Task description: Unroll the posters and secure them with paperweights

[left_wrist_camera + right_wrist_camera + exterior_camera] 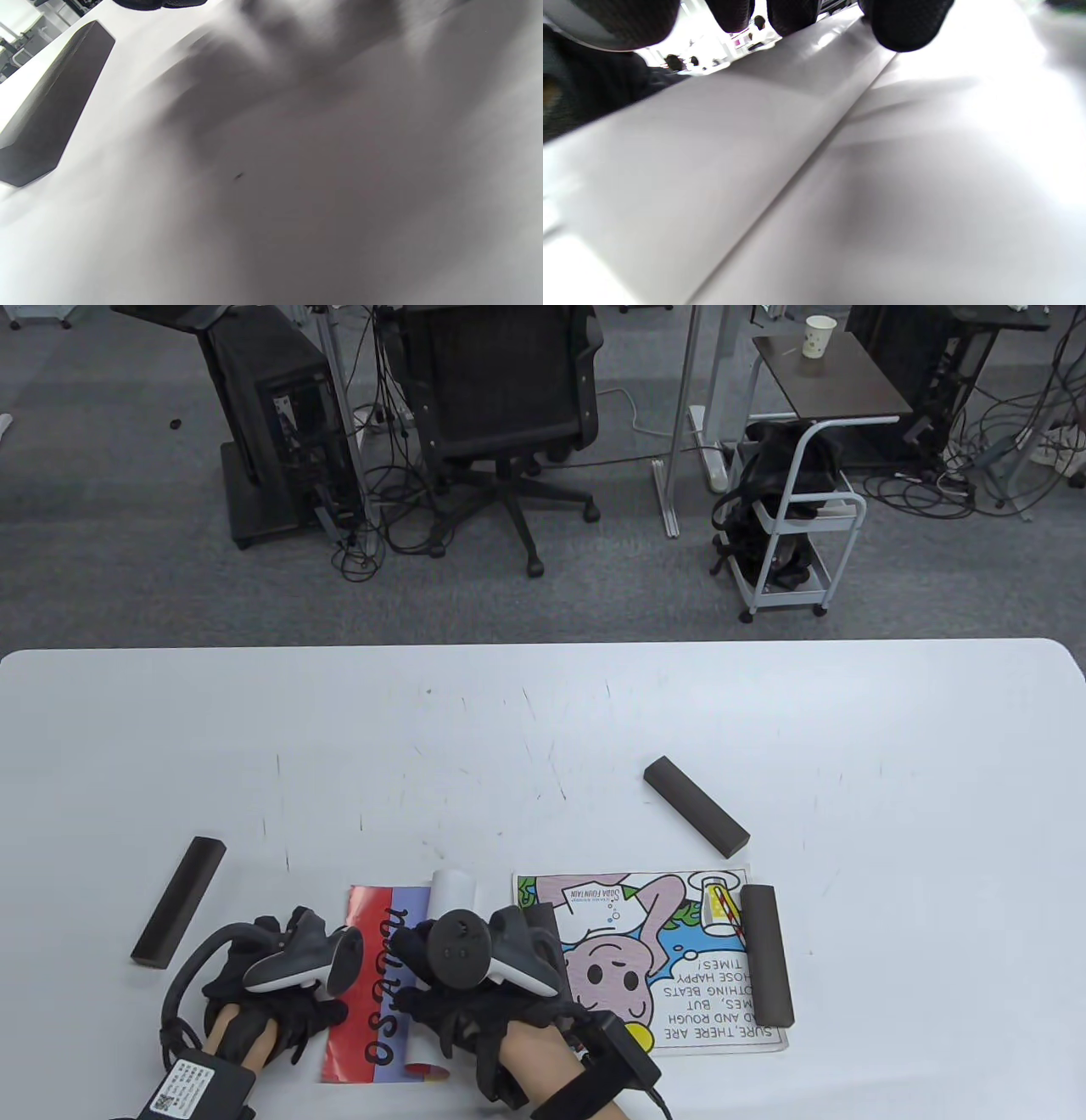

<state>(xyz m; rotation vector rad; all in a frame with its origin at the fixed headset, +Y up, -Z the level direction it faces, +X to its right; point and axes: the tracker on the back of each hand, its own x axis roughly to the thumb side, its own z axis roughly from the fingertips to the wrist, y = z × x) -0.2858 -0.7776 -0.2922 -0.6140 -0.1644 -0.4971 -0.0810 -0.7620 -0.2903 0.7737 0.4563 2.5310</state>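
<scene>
A red and blue poster [377, 984] lies partly unrolled near the front edge, its white rolled part [452, 891] on the right side. My left hand [293, 984] rests on the poster's left edge. My right hand [462, 984] rests on the roll, and its fingertips [903, 25] touch the white roll [712, 169] in the right wrist view. A cartoon poster [670, 959] lies flat to the right, held by a dark paperweight [768, 954] on its right edge and another [539, 916] on its left edge, partly hidden by my right hand.
One loose dark paperweight [696, 806] lies behind the cartoon poster. Another [178, 912] lies left of my left hand and also shows in the left wrist view [46, 114]. Behind the white table [543, 712] are a chair and a cart.
</scene>
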